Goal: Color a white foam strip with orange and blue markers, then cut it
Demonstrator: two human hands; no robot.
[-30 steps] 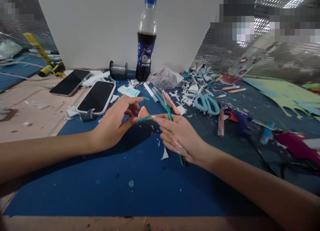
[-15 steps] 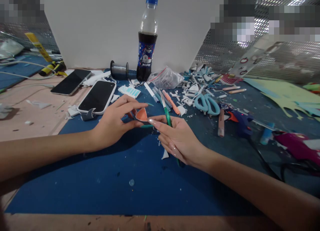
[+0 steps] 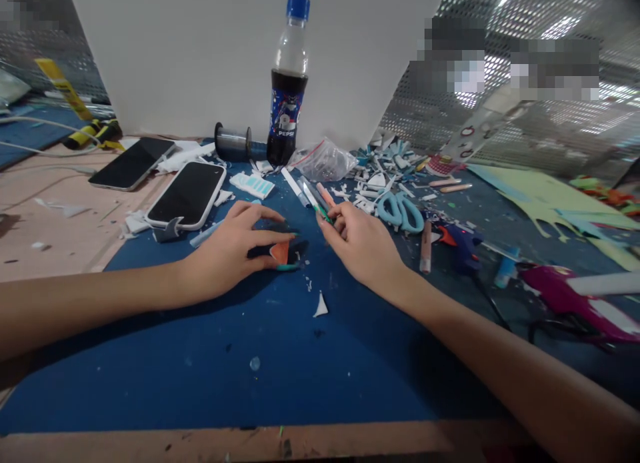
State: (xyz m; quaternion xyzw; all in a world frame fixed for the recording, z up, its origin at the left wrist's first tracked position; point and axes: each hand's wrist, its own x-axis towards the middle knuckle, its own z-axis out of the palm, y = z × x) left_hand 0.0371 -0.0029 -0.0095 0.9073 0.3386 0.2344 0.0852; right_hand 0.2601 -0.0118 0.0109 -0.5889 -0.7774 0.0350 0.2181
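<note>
My left hand (image 3: pixel 240 246) is over the blue mat, holding a small orange wedge-shaped piece (image 3: pixel 280 252) between thumb and forefinger, near the mat surface. To its right, my right hand (image 3: pixel 365 246) is closed round a green-handled craft knife (image 3: pixel 321 212). Its pale blade points up and away, toward several markers; most of the handle is hidden in my fingers. The two hands are apart. A white triangular scrap (image 3: pixel 321 305) lies on the mat below and between them, with tiny crumbs above it.
Behind my hands stand a Pepsi bottle (image 3: pixel 287 109), a wire spool (image 3: pixel 233 141) and a clear plastic bag (image 3: pixel 327 161). Two phones (image 3: pixel 187 195) lie at left. On the right are blue-handled scissors (image 3: pixel 400 211), foam scraps (image 3: pixel 373 183) and glue guns (image 3: pixel 575 296) with cords.
My right hand has drawn away from the orange piece and turned, tilting the knife forward over the markers. My left hand has lowered slightly with the piece. The view has shifted a little.
</note>
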